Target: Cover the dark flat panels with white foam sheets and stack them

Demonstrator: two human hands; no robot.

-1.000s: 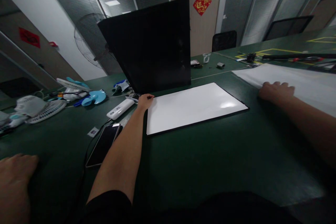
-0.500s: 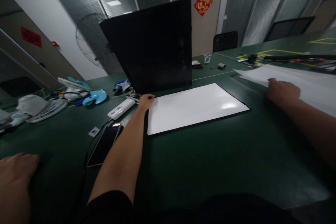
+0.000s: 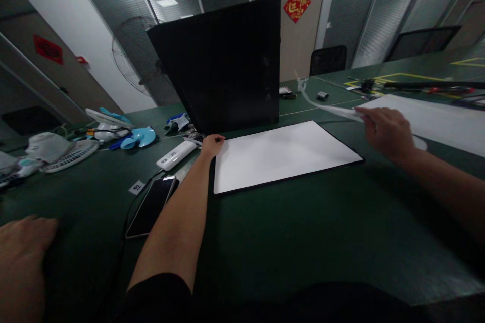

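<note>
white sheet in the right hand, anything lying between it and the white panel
Nothing visible does. Only bare green table lies between the white sheet, pinched in the right hand, and the white panel. The black panel stands raised behind it, by the left hand.

Dark green all over the bench (image 3: 303, 222), yellow lines (image 3: 394, 75) at far right. Flat panel (image 3: 280, 154): plain white face, thin black edge. Raised panel (image 3: 223, 60): solid black, plain. Thin sheet (image 3: 333, 109): white, blurred. Sheet stack (image 3: 447, 121): white too. Fan blade (image 3: 138, 138) light blue. Fan grille (image 3: 71, 153) white with fine radial ribs. Power bank (image 3: 176, 155) white. Phone (image 3: 151, 207) glossy black. Wall ornament (image 3: 297, 2): red diamond, gold characters. Sleeve (image 3: 159, 295) black.
</note>
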